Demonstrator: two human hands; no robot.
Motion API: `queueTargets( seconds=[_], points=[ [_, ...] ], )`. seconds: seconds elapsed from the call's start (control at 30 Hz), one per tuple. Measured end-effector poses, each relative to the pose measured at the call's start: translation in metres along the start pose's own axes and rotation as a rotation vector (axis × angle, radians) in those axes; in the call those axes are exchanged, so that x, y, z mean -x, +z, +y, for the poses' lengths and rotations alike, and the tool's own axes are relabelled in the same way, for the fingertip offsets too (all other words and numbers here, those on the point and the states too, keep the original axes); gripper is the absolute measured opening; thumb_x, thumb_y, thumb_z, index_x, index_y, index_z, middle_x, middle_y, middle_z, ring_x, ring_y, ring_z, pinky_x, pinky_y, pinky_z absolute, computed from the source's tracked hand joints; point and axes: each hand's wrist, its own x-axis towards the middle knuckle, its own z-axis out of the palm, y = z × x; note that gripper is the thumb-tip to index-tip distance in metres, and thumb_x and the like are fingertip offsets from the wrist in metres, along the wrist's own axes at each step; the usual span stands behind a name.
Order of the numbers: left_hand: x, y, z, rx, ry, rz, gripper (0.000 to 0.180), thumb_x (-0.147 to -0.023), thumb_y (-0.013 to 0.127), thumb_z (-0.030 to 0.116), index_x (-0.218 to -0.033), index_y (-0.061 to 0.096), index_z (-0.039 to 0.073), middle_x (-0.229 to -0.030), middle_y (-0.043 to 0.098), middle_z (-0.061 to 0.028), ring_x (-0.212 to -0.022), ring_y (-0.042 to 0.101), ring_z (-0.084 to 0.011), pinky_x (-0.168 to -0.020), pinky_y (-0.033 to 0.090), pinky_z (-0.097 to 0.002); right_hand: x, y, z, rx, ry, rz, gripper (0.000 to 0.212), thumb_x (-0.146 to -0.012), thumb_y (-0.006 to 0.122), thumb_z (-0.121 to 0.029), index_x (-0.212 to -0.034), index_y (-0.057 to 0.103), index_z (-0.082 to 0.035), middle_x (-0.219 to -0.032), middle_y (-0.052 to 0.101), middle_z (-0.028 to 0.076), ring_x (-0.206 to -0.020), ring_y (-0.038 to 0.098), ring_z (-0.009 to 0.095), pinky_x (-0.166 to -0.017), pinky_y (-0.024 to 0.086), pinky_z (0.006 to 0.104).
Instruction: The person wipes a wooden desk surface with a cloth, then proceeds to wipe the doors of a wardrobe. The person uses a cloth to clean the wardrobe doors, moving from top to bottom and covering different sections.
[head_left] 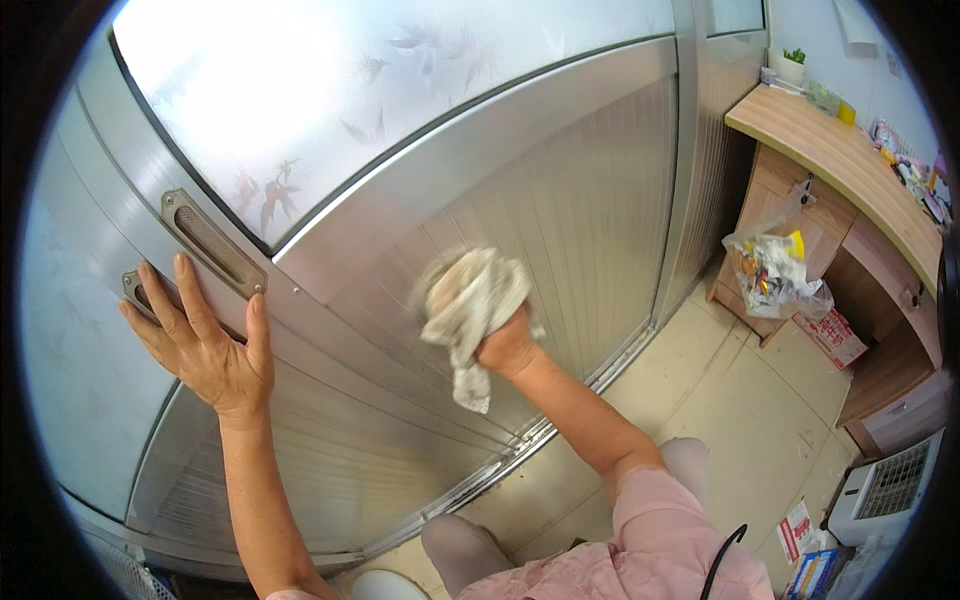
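Observation:
With its fingers spread, my left hand (212,345) lies against the metal door frame, over the edge where two sliding panels meet. The fingertips rest beside a recessed door handle (212,243) and partly cover a second recessed handle (136,290). My right hand (508,343) grips a crumpled, off-white, stained cloth (478,305). The cloth is against the ribbed metal lower panel (590,200) of the sliding door and is slightly blurred. It hides most of the right fingers. Above the panel is a frosted glass pane (400,100) with a leaf pattern.
At the right stands a wooden desk (800,120) with a potted plant (788,68) and clutter on it. A plastic bag (775,275) of waste hangs from its side. A white appliance (888,490) with a grille sits on the tiled floor (700,400). A metal track (500,465) runs below the door.

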Motion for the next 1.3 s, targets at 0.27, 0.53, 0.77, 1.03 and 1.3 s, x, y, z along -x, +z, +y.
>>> queueTargets(
  seconds=[0.27,0.53,0.77,1.03,1.3],
  points=[
    [-0.003,-0.003,0.003,0.043,0.007,0.002,0.068,-0.085,0.056,0.052,-0.144,0.036,0.022,-0.153,0.024,-0.0097,-0.143,0.007,-0.0376,-0.114,0.011,-0.0521,-0.045,0.002,-0.009,-0.002,0.118,0.194,0.048,-0.082,0.065,-0.032,-0.119,0.053,-0.005,-0.118,0.056,0.015,-0.110,0.054,0.033,-0.098,0.044,0.0470],
    [-0.003,-0.002,0.002,0.022,-0.011,0.009,0.068,-0.084,0.055,0.057,-0.142,0.039,0.024,-0.152,0.025,-0.0065,-0.143,0.007,-0.0342,-0.115,0.013,-0.0504,0.006,0.002,-0.022,-0.178,-0.096,-0.247,0.052,-0.080,0.069,-0.032,-0.120,0.052,-0.003,-0.123,0.054,0.010,-0.109,0.055,0.016,-0.086,0.051,0.0295],
    [-0.004,-0.002,0.001,0.020,-0.006,0.005,0.069,-0.085,0.051,0.058,-0.144,0.035,0.024,-0.153,0.021,-0.0068,-0.143,0.005,-0.0352,-0.116,0.010,-0.0500,-0.087,-0.029,-0.009,-0.420,0.415,0.403,0.045,-0.089,0.059,-0.034,-0.118,0.050,0.000,-0.111,0.056,0.011,-0.094,0.058,0.022,-0.078,0.054,0.0336],
    [0.001,-0.003,0.003,0.040,-0.044,-0.030,0.068,-0.085,0.053,0.057,-0.142,0.038,0.024,-0.153,0.022,-0.0074,-0.143,0.006,-0.0363,-0.115,0.011,-0.0513,0.042,0.052,-0.075,0.179,-0.156,-0.181,0.053,-0.083,0.065,-0.036,-0.128,0.049,-0.014,-0.129,0.053,0.009,-0.120,0.050,0.026,-0.103,0.040,0.0389],
    [-0.001,0.003,0.002,0.021,-0.006,0.017,0.068,-0.085,0.050,0.061,-0.142,0.037,0.027,-0.151,0.025,-0.0079,-0.142,0.008,-0.0387,-0.114,0.011,-0.0525,0.204,0.066,-0.001,-0.503,1.001,0.525,0.034,-0.089,0.053,-0.011,-0.121,0.054,-0.002,-0.114,0.058,0.010,-0.098,0.057,0.020,-0.082,0.048,0.0337]
  ],
)
